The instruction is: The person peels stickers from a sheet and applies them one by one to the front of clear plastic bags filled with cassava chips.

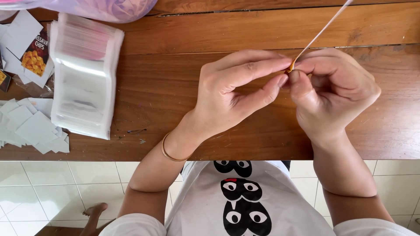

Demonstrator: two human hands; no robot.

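Over a wooden counter [262,30], a person's left hand [232,94] and right hand [334,94] meet, the fingers of both pinched shut on the orange-tipped end of a thin, pale strip [321,32] that rises diagonally toward the upper right edge of view, clear of the boards. A gold bangle [168,153] circles the left wrist. Well to the left lie a stack of clear plastic bags [85,74], loose white cards [33,129] and printed snack labels [35,54].

A wooden plank table [245,26] carries a stack of clear bags [85,78] and white cards [33,129].
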